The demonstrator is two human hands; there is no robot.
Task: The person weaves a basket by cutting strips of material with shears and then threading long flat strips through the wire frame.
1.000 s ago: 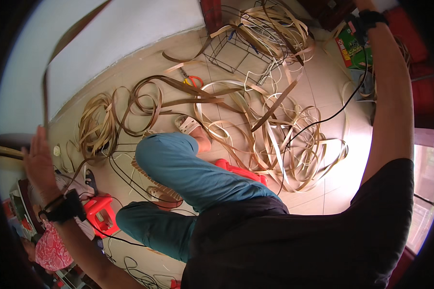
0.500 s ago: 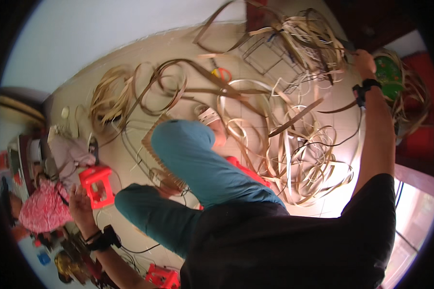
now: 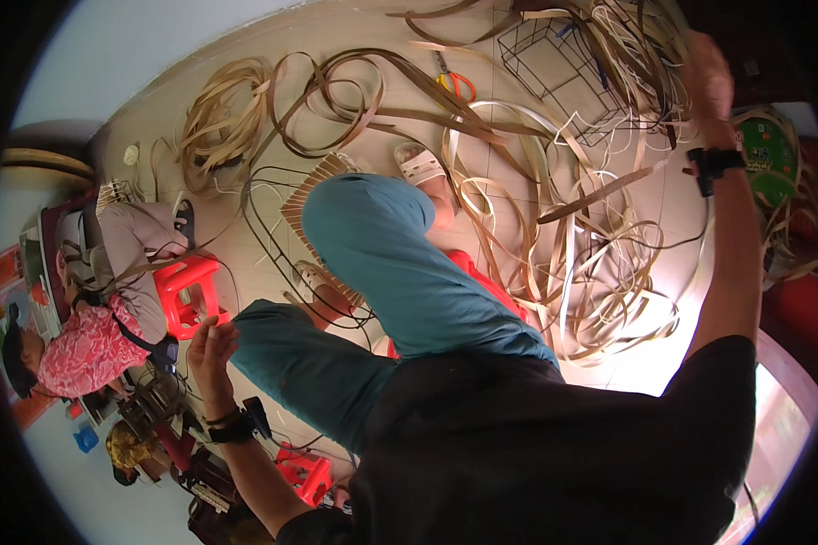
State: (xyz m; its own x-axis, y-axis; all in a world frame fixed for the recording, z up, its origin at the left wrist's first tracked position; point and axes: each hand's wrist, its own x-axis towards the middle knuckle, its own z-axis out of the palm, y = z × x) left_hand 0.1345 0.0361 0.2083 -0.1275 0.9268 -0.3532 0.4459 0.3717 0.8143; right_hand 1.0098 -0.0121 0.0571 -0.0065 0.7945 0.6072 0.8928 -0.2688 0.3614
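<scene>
My left hand (image 3: pixel 213 359) hangs in the air beside a red plastic stool (image 3: pixel 165 295), its fingers loosely bent and nothing visible in them. At the far right, my arm is stretched out, and my right hand (image 3: pixel 710 82) is at the edge of a pile of flat brown and pale strips (image 3: pixel 641 54). Its fingers look extended, though slightly blurred, and I see nothing held in them. Left of that pile lies a black wire frame (image 3: pixel 550 71), shaped like an open box. A dark band with a small device is on each wrist.
Loose strips (image 3: pixel 600 300) tangle across the tiled floor, with a coil of strips (image 3: pixel 223 127) at the far left. Orange-handled scissors (image 3: pixel 457 86) lie beyond my sandalled foot (image 3: pixel 420 165). A person in a pink patterned top (image 3: pixel 91 350) sits at left. Another red stool (image 3: pixel 304 472) stands nearby.
The view has shifted, so floor things sit higher and further right. My left hand has come nearer my knee, its fingers more bent. My right hand has turned, fingers pointing farther away.
</scene>
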